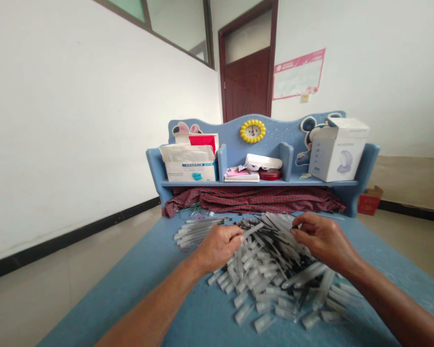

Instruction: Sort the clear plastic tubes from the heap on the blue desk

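Note:
My left hand is closed around one end of a frosted translucent pen barrel, which sticks out to the right over the pile. On the other side, my right hand pinches a small black piece between thumb and fingers; its exact kind is too small to make out. Between and below both hands lies a heap of clear pen caps, with dark thin pen refills and more frosted barrels mixed in. Left of the heap, several pens lie side by side, partly behind my left hand.
The blue table carries a shelf at its back. On that stand a mask box, a white carton, a red round tin and a yellow flower clock. A checked cloth is bunched beneath it.

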Motion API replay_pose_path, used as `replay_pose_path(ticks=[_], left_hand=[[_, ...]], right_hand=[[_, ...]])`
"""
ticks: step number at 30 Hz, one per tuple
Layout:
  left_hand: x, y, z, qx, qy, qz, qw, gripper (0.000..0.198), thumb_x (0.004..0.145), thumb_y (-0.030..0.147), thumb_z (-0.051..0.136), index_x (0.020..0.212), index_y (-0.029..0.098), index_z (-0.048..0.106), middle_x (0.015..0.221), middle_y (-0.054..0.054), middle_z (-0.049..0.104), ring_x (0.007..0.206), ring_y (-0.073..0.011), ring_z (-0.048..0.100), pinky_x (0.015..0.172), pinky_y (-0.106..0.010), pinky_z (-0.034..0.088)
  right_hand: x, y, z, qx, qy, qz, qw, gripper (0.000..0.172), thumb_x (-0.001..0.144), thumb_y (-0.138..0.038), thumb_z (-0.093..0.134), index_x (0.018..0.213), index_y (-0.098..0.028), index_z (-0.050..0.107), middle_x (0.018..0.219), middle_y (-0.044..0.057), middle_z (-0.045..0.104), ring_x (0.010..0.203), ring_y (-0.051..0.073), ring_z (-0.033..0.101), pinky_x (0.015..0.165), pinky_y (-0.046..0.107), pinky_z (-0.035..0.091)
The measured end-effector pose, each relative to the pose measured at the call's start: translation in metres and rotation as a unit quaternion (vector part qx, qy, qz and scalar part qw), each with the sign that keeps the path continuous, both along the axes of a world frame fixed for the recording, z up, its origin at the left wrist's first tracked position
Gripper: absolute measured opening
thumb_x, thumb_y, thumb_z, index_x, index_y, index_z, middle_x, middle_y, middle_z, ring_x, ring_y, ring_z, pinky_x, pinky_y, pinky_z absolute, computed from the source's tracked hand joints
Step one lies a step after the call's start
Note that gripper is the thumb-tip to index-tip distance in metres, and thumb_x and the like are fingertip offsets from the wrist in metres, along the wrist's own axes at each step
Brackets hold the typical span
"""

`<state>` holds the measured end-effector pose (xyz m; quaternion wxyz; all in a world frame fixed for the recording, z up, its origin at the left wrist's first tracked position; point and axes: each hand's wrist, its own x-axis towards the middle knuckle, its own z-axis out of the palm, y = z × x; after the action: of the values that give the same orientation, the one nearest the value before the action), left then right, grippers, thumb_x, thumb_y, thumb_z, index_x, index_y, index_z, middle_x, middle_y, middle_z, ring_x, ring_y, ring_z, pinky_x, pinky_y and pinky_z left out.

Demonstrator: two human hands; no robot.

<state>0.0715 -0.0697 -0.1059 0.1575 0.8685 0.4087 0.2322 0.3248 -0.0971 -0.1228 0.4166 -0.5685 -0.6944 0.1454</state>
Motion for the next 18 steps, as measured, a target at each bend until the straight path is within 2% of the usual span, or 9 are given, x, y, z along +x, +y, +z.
replay_pose_path(ticks=[4, 7, 10, 13, 15, 18], left_hand=[[0.007, -0.010, 0.001, 0.012, 0.010, -0.038, 0.999, 0.022, 0.083, 0.021, 0.041, 0.066, 0.015, 0.055, 0.057, 0.003, 0.047, 0.057, -0.0097, 0.045, 0.054, -0.018, 0.033], [0.011, -0.016, 0.000, 0.024, 0.012, -0.062, 0.998, 0.021, 0.083, 0.019, 0.042, 0.068, 0.015, 0.056, 0.058, 0.003, 0.048, 0.057, -0.0092, 0.046, 0.054, -0.018, 0.032], [0.016, -0.022, -0.001, 0.036, 0.023, -0.093, 0.995, 0.019, 0.083, 0.018, 0.043, 0.072, 0.015, 0.058, 0.061, 0.002, 0.052, 0.060, -0.0097, 0.049, 0.057, -0.019, 0.034], [0.019, -0.029, -0.001, 0.040, 0.030, -0.130, 0.990, 0.018, 0.083, 0.017, 0.044, 0.072, 0.016, 0.057, 0.063, 0.001, 0.053, 0.063, -0.0102, 0.051, 0.058, -0.018, 0.035], [0.021, -0.032, 0.001, 0.037, 0.025, -0.149, 0.988, 0.017, 0.083, 0.016, 0.044, 0.071, 0.015, 0.056, 0.062, 0.002, 0.051, 0.063, -0.0098, 0.050, 0.058, -0.017, 0.035], [0.022, -0.035, 0.006, 0.038, 0.027, -0.162, 0.986, 0.019, 0.083, 0.015, 0.044, 0.068, 0.015, 0.055, 0.060, 0.002, 0.049, 0.062, -0.0094, 0.049, 0.057, -0.017, 0.034]], right_hand=[[0.000, -0.003, 0.002, 0.031, -0.061, -0.040, 0.997, 0.025, 0.079, -0.037, 0.051, 0.093, -0.017, 0.059, 0.050, -0.004, 0.050, 0.047, 0.012, 0.046, 0.049, 0.025, 0.034], [-0.006, -0.009, 0.002, 0.073, -0.103, -0.043, 0.991, 0.025, 0.082, -0.036, 0.050, 0.095, -0.017, 0.060, 0.053, -0.002, 0.053, 0.048, 0.013, 0.050, 0.052, 0.025, 0.037], [-0.015, -0.019, 0.004, 0.161, -0.159, 0.022, 0.974, 0.022, 0.085, -0.034, 0.048, 0.092, -0.017, 0.061, 0.067, 0.003, 0.060, 0.060, 0.014, 0.056, 0.060, 0.026, 0.040], [-0.025, -0.029, 0.010, 0.225, -0.235, 0.109, 0.939, 0.020, 0.086, -0.032, 0.047, 0.091, -0.018, 0.061, 0.082, 0.007, 0.062, 0.074, 0.017, 0.056, 0.066, 0.028, 0.039], [-0.030, -0.033, 0.012, 0.222, -0.275, 0.149, 0.924, 0.020, 0.087, -0.032, 0.045, 0.088, -0.018, 0.061, 0.081, 0.007, 0.061, 0.075, 0.018, 0.055, 0.066, 0.029, 0.038], [-0.032, -0.035, 0.012, 0.181, -0.318, 0.186, 0.912, 0.023, 0.090, -0.030, 0.041, 0.082, -0.019, 0.059, 0.071, 0.003, 0.059, 0.067, 0.015, 0.053, 0.062, 0.028, 0.034]])
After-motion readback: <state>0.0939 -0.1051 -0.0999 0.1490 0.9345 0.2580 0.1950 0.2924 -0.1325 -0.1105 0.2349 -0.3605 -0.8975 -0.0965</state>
